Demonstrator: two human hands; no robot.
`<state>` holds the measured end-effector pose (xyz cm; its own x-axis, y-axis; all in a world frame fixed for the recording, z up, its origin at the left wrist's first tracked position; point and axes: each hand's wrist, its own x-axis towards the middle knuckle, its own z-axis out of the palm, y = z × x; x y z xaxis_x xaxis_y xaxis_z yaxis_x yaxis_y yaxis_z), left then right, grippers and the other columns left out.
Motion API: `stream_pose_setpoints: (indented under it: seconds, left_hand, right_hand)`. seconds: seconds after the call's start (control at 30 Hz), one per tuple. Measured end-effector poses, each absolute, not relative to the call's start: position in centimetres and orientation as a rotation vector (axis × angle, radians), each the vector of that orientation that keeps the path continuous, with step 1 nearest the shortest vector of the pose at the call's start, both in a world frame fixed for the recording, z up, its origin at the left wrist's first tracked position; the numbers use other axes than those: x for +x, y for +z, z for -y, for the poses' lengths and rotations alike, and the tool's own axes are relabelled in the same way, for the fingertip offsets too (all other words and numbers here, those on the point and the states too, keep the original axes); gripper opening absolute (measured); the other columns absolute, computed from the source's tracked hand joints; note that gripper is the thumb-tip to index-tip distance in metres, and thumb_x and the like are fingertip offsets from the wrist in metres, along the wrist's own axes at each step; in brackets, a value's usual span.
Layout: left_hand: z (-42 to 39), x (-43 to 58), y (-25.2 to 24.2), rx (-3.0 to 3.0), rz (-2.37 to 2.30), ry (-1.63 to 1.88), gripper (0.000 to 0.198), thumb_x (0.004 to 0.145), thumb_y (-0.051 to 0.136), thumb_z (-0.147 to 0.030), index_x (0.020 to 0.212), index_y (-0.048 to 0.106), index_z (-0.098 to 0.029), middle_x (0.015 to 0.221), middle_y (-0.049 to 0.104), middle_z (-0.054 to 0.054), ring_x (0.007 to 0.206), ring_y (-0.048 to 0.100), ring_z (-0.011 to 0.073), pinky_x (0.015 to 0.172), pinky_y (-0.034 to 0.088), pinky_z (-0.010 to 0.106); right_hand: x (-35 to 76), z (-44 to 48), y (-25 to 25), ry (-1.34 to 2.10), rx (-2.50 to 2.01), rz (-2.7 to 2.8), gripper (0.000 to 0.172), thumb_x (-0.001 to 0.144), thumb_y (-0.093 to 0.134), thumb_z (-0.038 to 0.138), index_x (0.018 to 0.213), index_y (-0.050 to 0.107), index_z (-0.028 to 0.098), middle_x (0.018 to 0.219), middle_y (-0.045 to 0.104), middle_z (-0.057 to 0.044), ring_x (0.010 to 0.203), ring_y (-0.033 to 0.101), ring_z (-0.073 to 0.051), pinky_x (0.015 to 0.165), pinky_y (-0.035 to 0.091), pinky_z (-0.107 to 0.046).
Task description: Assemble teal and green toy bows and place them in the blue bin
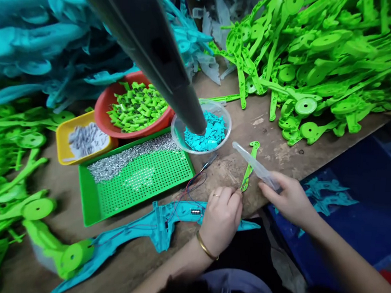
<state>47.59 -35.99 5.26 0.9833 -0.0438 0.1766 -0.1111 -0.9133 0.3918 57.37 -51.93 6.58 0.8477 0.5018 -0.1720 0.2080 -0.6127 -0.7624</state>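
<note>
My left hand (pixel 221 217), with a ring and a gold bangle, pinches the lower end of a slim green plastic part (pixel 249 166) over the table's front edge. To its right, my right hand (pixel 290 198) grips a translucent pointed plastic piece (pixel 259 167), whose tip slants up and left across the green part. Beneath my left hand lies a long blue plastic shell (pixel 129 231) with thin wires and a small metallic spring-like piece (pixel 196 212). A thin connector (pixel 210 161) on red and blue wires rests on the table behind it.
A green perforated tray (pixel 136 182) of small metal pieces, a red bowl (pixel 103 118) of green parts, a yellow tub (pixel 61 144) and a clear bowl (pixel 227 135) of blue bits stand ahead. A dark pole (pixel 149 45) hangs above. Green parts (pixel 322 61) pile at back right.
</note>
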Motion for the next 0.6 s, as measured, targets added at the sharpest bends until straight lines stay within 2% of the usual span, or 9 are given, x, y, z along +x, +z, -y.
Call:
stream_pose_setpoints:
  seconds: [0.13,0.27,0.47,0.6]
  left_hand:
    - [36.4,48.1,5.9,2.81,0.079,0.137,0.012,0.089,0.048,-0.016,0.08,0.055,-0.017,0.079,0.056,0.006,0.076,0.051,0.0218,0.07,0.047,0.036]
    - [36.6,48.5,5.8,2.772,0.078,0.112,0.015,0.089,0.046,-0.014,0.075,0.051,-0.017,0.077,0.055,0.005,0.075,0.051,0.0208,0.07,0.047,0.034]
    - [36.5,48.4,4.9,2.62,0.108,0.214,0.013,0.09,0.044,-0.011,0.098,0.053,-0.015,0.086,0.059,0.007,0.082,0.055,0.0198,0.075,0.049,0.033]
    - [36.4,48.3,4.7,2.558,0.043,0.241,0.008,0.09,0.045,-0.014,0.093,0.052,-0.017,0.082,0.06,0.005,0.077,0.058,0.0185,0.07,0.049,0.031]
  right_hand:
    - [58.3,51.3,6.2,0.441,-2.287,0.561,0.007,0.08,0.053,0.022,0.079,0.06,0.019,0.072,0.057,0.001,0.067,0.053,-0.013,0.063,0.039,-0.023]
    - [58.8,50.7,5.9,0.469,-2.298,0.685,0.009,0.082,0.052,0.022,0.078,0.059,0.019,0.08,0.058,-0.001,0.074,0.055,-0.014,0.069,0.04,-0.024]
    - [58.9,50.7,5.9,0.494,-2.294,0.745,0.01,0.083,0.051,0.022,0.082,0.06,0.02,0.081,0.058,-0.001,0.076,0.055,-0.014,0.069,0.04,-0.024]
    - [58.7,50.7,6.1,0.549,-2.266,0.812,0.01,0.082,0.05,0.02,0.081,0.06,0.02,0.079,0.056,0.0,0.073,0.055,-0.013,0.068,0.04,-0.024]
